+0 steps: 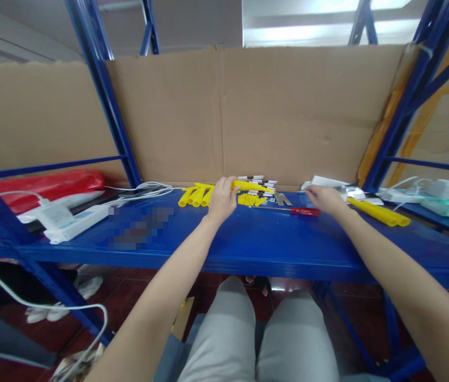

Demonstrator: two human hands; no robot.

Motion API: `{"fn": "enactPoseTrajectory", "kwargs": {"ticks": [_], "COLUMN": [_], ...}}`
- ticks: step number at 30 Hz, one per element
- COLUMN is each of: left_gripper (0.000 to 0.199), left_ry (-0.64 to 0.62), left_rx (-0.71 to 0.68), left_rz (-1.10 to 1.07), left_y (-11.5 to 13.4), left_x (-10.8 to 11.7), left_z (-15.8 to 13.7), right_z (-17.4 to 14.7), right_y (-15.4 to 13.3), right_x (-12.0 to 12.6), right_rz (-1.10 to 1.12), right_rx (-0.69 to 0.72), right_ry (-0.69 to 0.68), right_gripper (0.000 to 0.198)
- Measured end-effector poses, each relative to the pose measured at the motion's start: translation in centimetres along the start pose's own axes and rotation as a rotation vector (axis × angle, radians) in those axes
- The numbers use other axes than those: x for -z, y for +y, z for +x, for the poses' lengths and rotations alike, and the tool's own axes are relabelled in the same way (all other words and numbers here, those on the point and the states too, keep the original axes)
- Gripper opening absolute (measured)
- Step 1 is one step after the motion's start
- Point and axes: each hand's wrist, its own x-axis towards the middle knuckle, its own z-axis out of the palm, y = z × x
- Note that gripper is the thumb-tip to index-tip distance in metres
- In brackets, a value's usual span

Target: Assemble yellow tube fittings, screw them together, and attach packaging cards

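My left hand (222,200) is closed around a yellow tapered tube (251,185), whose narrow end points right. Several similar yellow tubes (195,196) lie side by side just left of that hand. Below the held tube are small flat yellow pieces (250,200) and metal pieces (282,199). White strips with dark bands (269,184) lie behind it. A screwdriver with a red handle (306,211) rests in front, its shaft pointing left. My right hand (323,198) has its fingertips pinched together beside the metal pieces; whatever they hold is too small to make out.
The blue shelf (260,241) is backed by a cardboard sheet (288,111) between blue posts. More yellow tubes (381,213) lie at right, beyond my right wrist. A white power strip (77,222), cables (148,190) and a red bag (49,187) occupy the left side.
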Motion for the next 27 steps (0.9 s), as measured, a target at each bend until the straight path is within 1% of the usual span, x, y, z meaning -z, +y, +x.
{"fn": "enactPoseTrajectory", "kwargs": {"ticks": [3,5,9,12,15,18,22,27], "left_gripper": [0.03,0.033,0.035,0.034,0.032,0.031,0.03,0.031], "left_ry": [-0.068,-0.115,-0.162,-0.152,-0.126,-0.111,-0.114,-0.11], "left_rx": [-0.096,-0.156,-0.22,-0.228,-0.218,-0.222,-0.254,-0.278], "left_rz": [0.018,0.022,0.001,-0.02,-0.048,-0.072,-0.078,-0.072], "left_y": [1.0,1.7,2.5,2.6,2.6,2.5,2.6,2.7], "left_x": [-0.2,-0.3,-0.6,-0.6,-0.5,-0.6,-0.7,-0.6], "left_z": [-0.1,-0.1,-0.3,-0.4,-0.4,-0.4,-0.4,-0.4], "right_z": [0.2,0.2,0.0,-0.1,-0.2,-0.1,0.0,-0.1], "right_y": [-1.6,-2.5,-3.6,-4.0,-4.5,-4.9,-5.5,-6.3], "right_x": [0.2,0.3,0.4,0.4,0.2,-0.1,-0.6,-0.7], "right_rz": [0.005,0.026,0.095,0.124,0.111,0.039,-0.064,-0.159], "right_rx": [0.108,0.174,0.295,0.372,0.43,0.437,0.43,0.337], "right_ry": [0.102,0.131,0.081,0.061,0.077,0.084,0.057,0.033], "right_gripper": [0.046,0.052,0.063,0.063,0.061,0.054,0.044,0.041]}}
